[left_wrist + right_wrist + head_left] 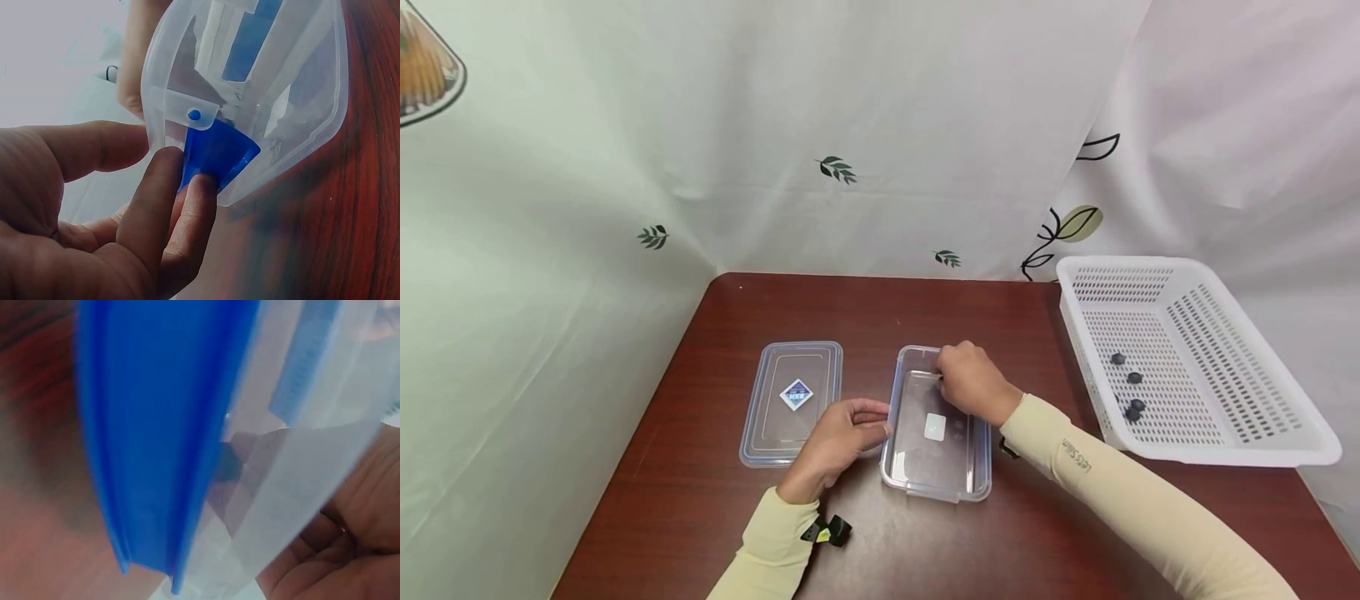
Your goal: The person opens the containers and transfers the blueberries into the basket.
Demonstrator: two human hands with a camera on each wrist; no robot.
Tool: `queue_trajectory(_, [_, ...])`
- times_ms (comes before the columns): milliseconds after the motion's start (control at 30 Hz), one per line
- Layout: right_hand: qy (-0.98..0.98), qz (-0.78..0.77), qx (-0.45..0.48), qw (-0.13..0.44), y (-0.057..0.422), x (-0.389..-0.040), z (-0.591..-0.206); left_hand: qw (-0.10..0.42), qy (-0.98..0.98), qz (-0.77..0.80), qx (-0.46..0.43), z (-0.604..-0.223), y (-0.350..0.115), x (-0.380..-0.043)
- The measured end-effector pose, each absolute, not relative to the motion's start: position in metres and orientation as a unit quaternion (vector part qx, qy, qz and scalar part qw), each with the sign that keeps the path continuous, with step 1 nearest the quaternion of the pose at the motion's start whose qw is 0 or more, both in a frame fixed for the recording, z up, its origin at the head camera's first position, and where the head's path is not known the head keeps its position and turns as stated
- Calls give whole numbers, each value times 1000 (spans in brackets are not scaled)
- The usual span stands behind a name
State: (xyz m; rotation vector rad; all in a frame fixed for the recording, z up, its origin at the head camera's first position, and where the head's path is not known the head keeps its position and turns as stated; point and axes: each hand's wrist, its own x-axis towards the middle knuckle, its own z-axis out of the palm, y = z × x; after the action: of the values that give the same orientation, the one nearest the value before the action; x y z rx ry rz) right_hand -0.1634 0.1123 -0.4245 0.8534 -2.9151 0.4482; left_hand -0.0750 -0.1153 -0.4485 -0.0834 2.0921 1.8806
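Observation:
In the head view a clear food container [917, 458] stands on the table, lid off, with a blue side clip [219, 150] hanging in the left wrist view. My left hand [842, 437] rests its fingertips against the container's left wall and that clip. Over the far right rim reaches my right hand [973, 382], fingers curled and partly hidden inside. They seem to pinch a small dark round blueberry [229, 464], blurred through the translucent wall in the right wrist view. Several blueberries [1135, 378] lie in a white basket [1232, 452] at the right.
Left of the container lies its clear lid [786, 367] with a blue-and-white label [796, 395]. The brown table [850, 308] ends at white patterned curtains [887, 225] behind and at the sides. The basket's raised rim stands beyond my right forearm [1097, 475].

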Motion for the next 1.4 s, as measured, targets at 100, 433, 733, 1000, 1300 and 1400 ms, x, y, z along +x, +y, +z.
queue_trajectory(100, [-947,179,267,24,112,-164,-422,164,733,660,-28,-449,-115,-75])
queue_trajectory(433, [-915,353,196,-4,124,-163,-401,168,730,663,-23,-448,-115,-75])
queue_trajectory(733, [-899,416,134,-18,164,-160,-365,161,737,655,-28,-450,-114,-74])
queue_trajectory(1000, [-911,404,81,12,229,-155,-338,161,730,663,-28,-449,-115,-75])
queue_trajectory(1300, [-915,401,-10,31,304,-150,-328,157,736,658,-31,-449,-115,-75])
queue_trajectory(1400, [-912,407,-25,39,327,-149,-331,158,737,657,-31,-448,-115,-74])
